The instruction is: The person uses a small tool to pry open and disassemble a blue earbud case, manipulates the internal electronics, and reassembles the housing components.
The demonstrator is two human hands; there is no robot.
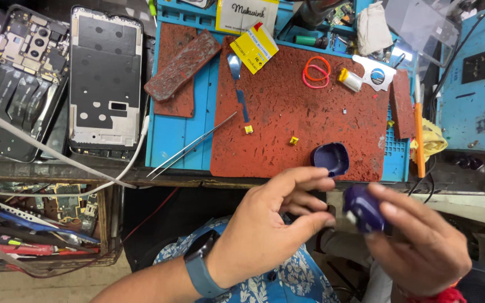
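Cluttered repair desk (456, 168): worn red mat (310, 118) on a blue one, opened phones (57, 78) at left. Right hand (416, 247) pinches a small purple piece (362, 209); left hand (270, 230) is half curled, holding nothing.

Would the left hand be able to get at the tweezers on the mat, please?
Probably yes. The left hand holds nothing visible, and the tweezers lie uncovered on the mat near the bench edge, with only a white cable nearby.

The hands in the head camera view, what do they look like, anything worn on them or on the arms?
Both are bare, with no gloves and no sleeves reaching the forearms. The left hand has a smartwatch on its wrist, with a dark face and a slate blue band. The right hand has a red thread band tied round its wrist. No rings show.
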